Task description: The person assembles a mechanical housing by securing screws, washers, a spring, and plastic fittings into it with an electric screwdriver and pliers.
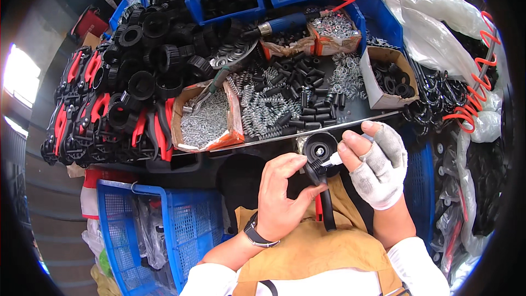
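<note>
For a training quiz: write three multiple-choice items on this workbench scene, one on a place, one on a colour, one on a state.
1. Where is the cardboard box of small silvery parts?
A. On the table edge, beside the springs
B. In the floor crate
C. On the person's lap

2. What colour is the crate at lower left?
A. Green
B. Blue
C. Yellow

3. What covers the right hand?
A. Nothing
B. A black mitten
C. A fingerless white glove

Answers: 1 A, it sits by the springs; 2 B, blue mesh walls; 3 C, bare fingertips show.
</note>
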Available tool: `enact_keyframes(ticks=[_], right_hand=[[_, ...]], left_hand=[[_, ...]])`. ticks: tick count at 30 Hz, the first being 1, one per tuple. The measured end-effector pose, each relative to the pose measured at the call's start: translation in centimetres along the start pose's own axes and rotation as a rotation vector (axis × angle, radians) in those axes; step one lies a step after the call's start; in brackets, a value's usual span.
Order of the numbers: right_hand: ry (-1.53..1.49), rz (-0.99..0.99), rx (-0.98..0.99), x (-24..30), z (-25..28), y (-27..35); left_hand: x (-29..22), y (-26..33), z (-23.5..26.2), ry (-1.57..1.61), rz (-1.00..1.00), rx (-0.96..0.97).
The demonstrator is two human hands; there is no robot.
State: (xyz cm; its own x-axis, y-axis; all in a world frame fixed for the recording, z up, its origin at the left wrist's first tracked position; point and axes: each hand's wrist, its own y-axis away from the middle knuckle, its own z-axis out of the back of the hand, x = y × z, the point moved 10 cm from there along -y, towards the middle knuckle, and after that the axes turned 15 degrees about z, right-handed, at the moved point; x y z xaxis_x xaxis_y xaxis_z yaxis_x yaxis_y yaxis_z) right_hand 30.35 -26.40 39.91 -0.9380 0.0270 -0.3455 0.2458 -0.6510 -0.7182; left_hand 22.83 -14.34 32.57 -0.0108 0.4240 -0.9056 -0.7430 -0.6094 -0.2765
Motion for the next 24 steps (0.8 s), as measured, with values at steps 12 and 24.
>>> enact_keyframes(ticks=[12,24], right_hand=[[-0.025,0.034,0.007,0.5,0.5,-0.1],[0.011,0.049,-0.019,0.7,0.5,0.1]], left_hand=[[2.2,0.0,-0.7,0.169,0.168,0.073],[6.9,1.1,-4.9,0.927,0.739,0.415]])
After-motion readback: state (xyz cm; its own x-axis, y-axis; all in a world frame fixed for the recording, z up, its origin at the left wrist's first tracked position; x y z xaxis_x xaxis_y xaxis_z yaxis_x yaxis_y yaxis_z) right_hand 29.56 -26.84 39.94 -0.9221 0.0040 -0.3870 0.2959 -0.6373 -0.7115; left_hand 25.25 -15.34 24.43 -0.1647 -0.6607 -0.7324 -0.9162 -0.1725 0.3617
